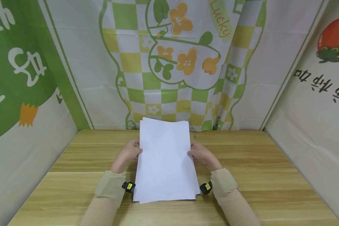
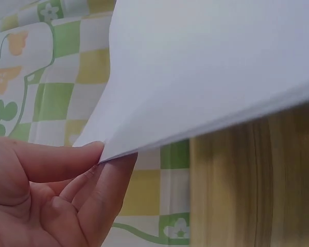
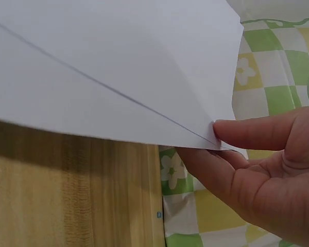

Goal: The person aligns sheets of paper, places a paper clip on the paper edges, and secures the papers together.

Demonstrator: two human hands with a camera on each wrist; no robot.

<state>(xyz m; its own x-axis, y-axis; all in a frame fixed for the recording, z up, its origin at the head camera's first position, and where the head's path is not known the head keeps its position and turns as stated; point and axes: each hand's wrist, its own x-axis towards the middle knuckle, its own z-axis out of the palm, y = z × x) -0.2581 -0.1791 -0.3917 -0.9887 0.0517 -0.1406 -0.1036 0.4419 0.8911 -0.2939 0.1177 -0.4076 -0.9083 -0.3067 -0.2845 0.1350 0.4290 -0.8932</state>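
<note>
A stack of white paper sheets (image 1: 166, 163) is held by both hands, one at each long side. The left hand (image 1: 131, 150) pinches the left edge; in the left wrist view its thumb (image 2: 67, 159) lies on top and the fingers are below. On the opposite edge the right hand (image 1: 201, 153) pinches the stack the same way, seen closely in the right wrist view with the thumb (image 3: 257, 133) on the upper face. The sheets are slightly out of line at the corners. In the wrist views the edges are off the wooden table.
The wooden table (image 1: 248, 175) has a small object (image 1: 195, 137), too small to identify, near its back edge. A green-and-yellow checked curtain (image 1: 135, 78) hangs behind it, with printed cloth (image 1: 305, 119) at the sides. Each wrist wears a black camera (image 1: 206, 187).
</note>
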